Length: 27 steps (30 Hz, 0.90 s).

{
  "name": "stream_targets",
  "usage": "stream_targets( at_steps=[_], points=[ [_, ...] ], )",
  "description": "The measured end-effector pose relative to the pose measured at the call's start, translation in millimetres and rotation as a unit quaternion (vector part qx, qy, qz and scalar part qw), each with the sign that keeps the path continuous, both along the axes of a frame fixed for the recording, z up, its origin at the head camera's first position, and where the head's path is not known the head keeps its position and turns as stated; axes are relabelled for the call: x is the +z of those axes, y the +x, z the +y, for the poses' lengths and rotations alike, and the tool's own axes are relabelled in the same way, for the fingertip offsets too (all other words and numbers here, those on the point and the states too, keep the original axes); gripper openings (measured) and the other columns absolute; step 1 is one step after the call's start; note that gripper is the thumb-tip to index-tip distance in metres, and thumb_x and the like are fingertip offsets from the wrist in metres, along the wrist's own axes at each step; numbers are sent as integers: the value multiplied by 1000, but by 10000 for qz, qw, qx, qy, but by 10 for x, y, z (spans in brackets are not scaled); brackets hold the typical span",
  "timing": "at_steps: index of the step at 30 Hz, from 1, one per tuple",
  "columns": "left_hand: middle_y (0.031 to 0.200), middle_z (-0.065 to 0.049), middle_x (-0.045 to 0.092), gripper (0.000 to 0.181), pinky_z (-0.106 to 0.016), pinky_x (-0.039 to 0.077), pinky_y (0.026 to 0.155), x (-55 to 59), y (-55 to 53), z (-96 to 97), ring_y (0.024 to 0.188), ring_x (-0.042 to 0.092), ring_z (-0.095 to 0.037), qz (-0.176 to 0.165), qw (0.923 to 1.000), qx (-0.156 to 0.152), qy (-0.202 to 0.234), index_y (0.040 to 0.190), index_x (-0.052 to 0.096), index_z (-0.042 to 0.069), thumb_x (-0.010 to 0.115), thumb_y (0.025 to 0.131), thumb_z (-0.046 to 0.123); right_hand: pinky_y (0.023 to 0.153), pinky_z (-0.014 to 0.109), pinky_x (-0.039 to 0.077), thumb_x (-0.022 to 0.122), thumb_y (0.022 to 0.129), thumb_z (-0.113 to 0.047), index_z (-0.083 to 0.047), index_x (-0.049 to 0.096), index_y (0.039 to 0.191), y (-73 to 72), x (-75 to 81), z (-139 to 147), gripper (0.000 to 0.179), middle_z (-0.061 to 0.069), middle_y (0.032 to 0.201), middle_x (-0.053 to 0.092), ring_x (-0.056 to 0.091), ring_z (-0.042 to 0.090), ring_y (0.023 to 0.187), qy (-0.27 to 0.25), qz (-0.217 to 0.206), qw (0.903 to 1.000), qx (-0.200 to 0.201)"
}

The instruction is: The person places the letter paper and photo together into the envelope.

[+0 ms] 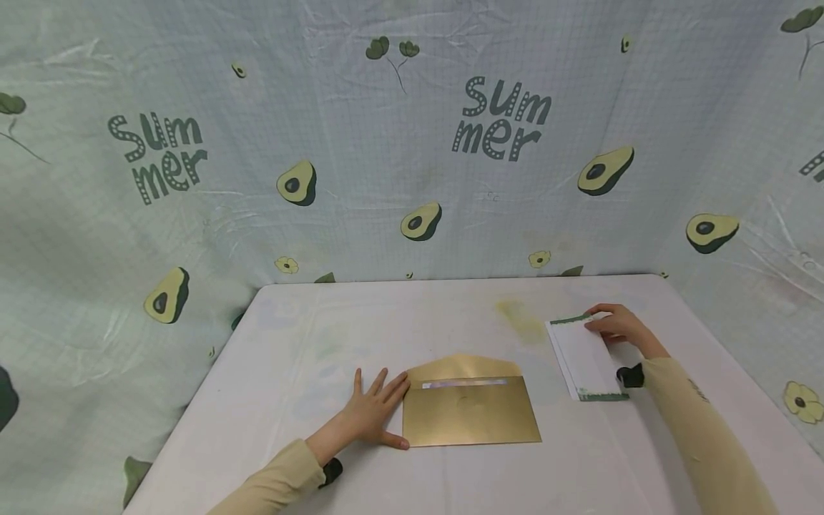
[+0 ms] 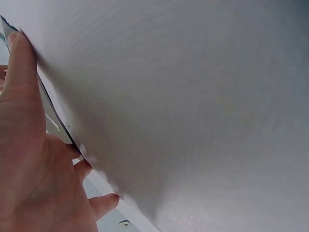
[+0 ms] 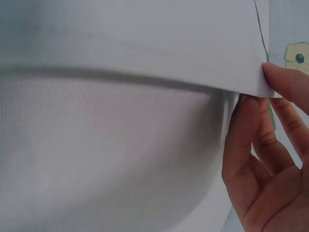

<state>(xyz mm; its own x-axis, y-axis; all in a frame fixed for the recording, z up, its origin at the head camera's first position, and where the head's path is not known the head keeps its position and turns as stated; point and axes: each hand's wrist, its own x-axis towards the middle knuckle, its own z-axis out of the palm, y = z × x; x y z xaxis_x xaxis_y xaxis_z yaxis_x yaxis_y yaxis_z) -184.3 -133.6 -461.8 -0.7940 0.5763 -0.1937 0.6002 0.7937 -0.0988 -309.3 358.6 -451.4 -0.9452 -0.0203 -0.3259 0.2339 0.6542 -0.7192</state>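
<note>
A gold envelope point(image 1: 473, 418) lies on the table with its pointed flap folded open toward the far side. A thin strip of a pale, printed insert point(image 1: 465, 384) shows in its mouth. My left hand point(image 1: 375, 413) rests at the envelope's left edge, fingers spread and thumb near the lower corner. Farther right lies white paper point(image 1: 582, 361) with green printed bands at its two short ends, apparently several layers. At its far right corner my right hand point(image 1: 621, 327) pinches it; in the right wrist view the thumb and fingers grip the corner of the paper point(image 3: 145, 43).
The white table point(image 1: 309, 343) has a yellowish stain point(image 1: 520, 320) toward the back. A hanging cloth point(image 1: 360, 143) with avocado and "summer" prints closes off the back and sides. Dark wrist devices point(image 1: 631, 376) sit under both wrists.
</note>
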Motion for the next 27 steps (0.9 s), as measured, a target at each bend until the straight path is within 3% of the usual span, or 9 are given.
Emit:
stream_targets(
  at_steps=[7,12,21,27],
  points=[
    [150,-5,19,101,-70,15,95,-1,2,7,135,20,-36,-48,10000,24,-25,142,23,11,52,67,72,65,27,49,64,78,-38,0,46,120,47,6,98,59,22,110,49,55,21,79,-152,61,9996,215],
    [150,-3,18,100,-70,15,96,3,7,10,135,20,-35,-47,9999,41,-86,142,22,12,51,68,72,73,30,51,57,83,-42,3,39,127,105,66,117,65,29,122,42,58,25,90,-68,86,9993,354],
    [150,-4,18,100,-69,14,96,25,0,8,135,20,-35,-51,9999,76,-43,142,22,12,53,68,72,79,32,52,48,89,-43,3,31,132,212,179,148,66,31,131,35,56,29,102,-268,72,9992,276],
    [149,-4,19,100,-69,15,96,51,12,18,135,21,-35,-83,9999,85,-52,142,23,12,52,68,72,78,29,52,47,90,-42,3,28,132,300,234,164,65,29,129,36,58,23,98,-711,242,9970,198]
  ],
)
